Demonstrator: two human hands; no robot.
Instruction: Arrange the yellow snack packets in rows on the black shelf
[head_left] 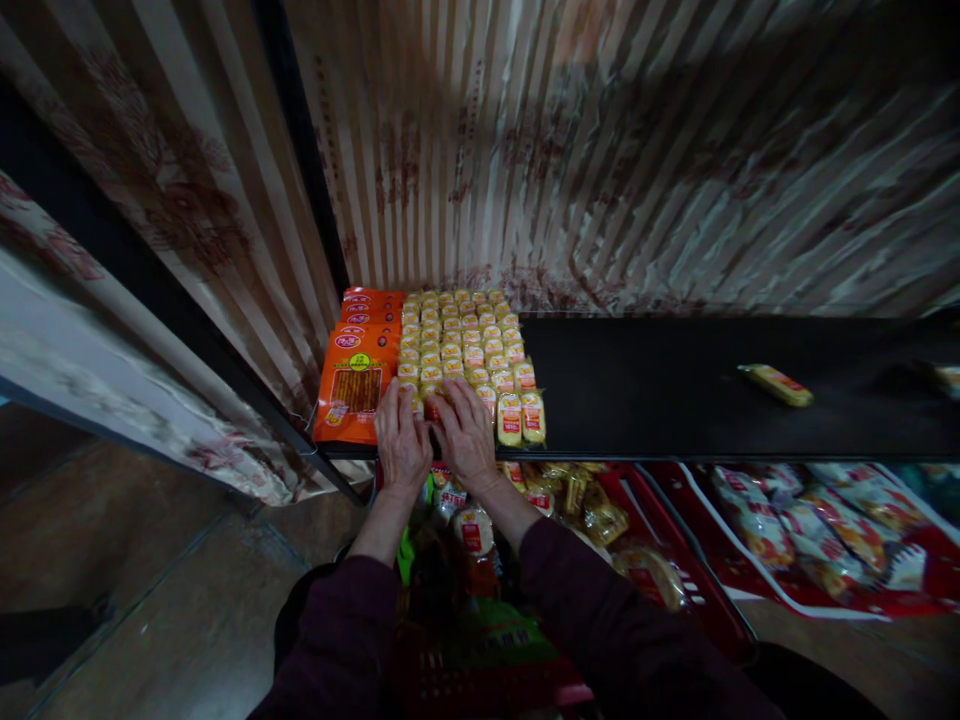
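Observation:
Rows of small yellow wrapped snack cakes (472, 355) stand packed together at the left end of a black shelf. My left hand (403, 440) and my right hand (465, 432) are side by side at the front of these rows, thumbs close together. Their fingers curl over wrapped cakes at the front edge, which the hands partly hide. Just left of my left hand lie overlapping orange snack packets (352, 385). To the right of my right hand, two front cakes (521, 418) show red labels.
A single wrapped cake (780, 384) lies farther right on the black shelf (637, 390). Below are a red crate (712, 590) of mixed packaged snacks and a red-and-white tray (817, 600) of bagged goods. A dark metal post (300, 140) and striped curtain (450, 150) bound the shelf.

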